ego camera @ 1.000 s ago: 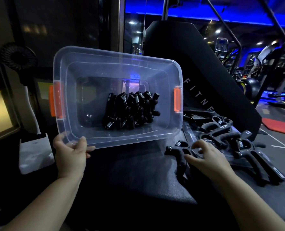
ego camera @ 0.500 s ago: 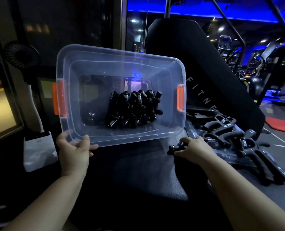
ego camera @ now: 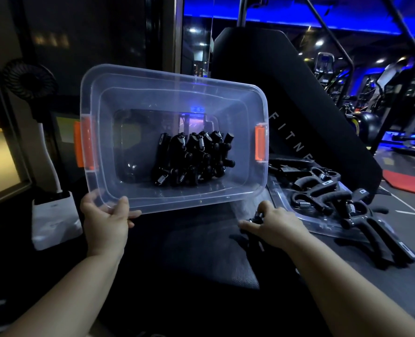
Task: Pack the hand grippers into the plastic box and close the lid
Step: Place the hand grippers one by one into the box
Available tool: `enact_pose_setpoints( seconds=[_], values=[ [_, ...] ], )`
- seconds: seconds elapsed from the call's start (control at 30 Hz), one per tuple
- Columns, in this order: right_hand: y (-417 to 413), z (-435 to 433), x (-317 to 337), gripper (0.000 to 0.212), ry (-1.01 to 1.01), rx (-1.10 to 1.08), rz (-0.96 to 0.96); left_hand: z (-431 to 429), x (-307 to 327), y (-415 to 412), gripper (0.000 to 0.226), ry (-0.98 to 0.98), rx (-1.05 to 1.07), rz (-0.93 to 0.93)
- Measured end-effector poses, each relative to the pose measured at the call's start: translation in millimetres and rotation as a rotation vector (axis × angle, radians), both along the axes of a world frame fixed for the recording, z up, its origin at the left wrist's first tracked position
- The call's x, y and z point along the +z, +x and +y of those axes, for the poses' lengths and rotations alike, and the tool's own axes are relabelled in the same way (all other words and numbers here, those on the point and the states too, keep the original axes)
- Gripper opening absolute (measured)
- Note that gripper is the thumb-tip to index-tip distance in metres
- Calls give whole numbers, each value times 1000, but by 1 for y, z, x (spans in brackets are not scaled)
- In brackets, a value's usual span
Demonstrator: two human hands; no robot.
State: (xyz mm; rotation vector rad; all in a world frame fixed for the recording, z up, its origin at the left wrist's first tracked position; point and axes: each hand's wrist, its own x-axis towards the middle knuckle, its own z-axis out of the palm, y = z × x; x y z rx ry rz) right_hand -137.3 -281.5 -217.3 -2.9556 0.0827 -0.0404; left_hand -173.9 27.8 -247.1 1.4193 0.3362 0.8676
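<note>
Left hand (ego camera: 106, 221) clamps tilted box (ego camera: 177, 76) rim at 7 o'clock; right hand (ego camera: 278, 226) grips gripper (ego camera: 254, 220); one-handed tilt may spill stack (ego camera: 192, 159).

One plastic box (ego camera: 226, 199) is counted, with two orange latches, one at its nine o'clock (ego camera: 82, 144) and one at its three o'clock (ego camera: 260, 147). Inside, about five hand grippers (ego camera: 192, 159) are counted; an exact figure is prevented by overlap. At the box's four o'clock, at least four loose grippers (ego camera: 335, 198) are counted on one lid (ego camera: 284, 200). One more gripper (ego camera: 256, 218) is held in the right hand (ego camera: 277, 227). One fan (ego camera: 29, 81) is seen at ten o'clock.
</note>
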Motion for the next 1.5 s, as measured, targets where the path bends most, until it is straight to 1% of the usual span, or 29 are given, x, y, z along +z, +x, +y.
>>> enact_pose_setpoints(
  seconds=[0.07,0.13,0.27,0.33,0.43,0.53,0.67,0.73,0.83,0.9,1.0,1.13,1.23,1.37,1.43,1.5],
  values=[
    [1,5,-3,82,6,-56,-45,0,0,0,44,0,-1,0],
    [-1,8,-2,82,57,-66,-60,0,0,-1,44,1,-1,4],
    [-11,7,0,81,210,40,-119,0,1,-2,44,4,-3,5],
    [-17,8,4,79,342,144,-220,0,1,-2,44,6,-4,5],
    [-26,9,18,73,614,275,-387,0,2,-3,44,2,-4,3],
    [-32,11,23,71,859,337,-461,-1,1,-2,44,1,-4,2],
    [-31,9,14,65,977,385,-536,0,2,-3,44,1,-5,5],
    [-28,7,11,64,1075,408,-544,0,2,-3,45,-2,-6,9],
    [-27,7,11,64,1325,446,-482,0,3,-3,45,-4,-7,9],
    [-26,7,15,58,1381,429,-447,0,3,-4,45,-3,-8,17],
    [-23,1,25,49,1328,358,-395,-1,4,-5,45,-1,-7,21],
    [-25,-9,34,40,1115,226,-379,-1,5,-5,45,1,-8,23],
    [-29,-13,44,35,837,166,-417,-2,6,-5,46,-2,-12,22],
    [-32,-12,50,2,480,145,-439,-2,5,-6,47,-1,-18,24],
    [-32,-12,51,13,406,143,-436,-2,6,-6,46,-3,-21,19],
    [-32,-10,55,21,401,172,-449,-3,6,-6,45,-3,-27,12]
  ],
)
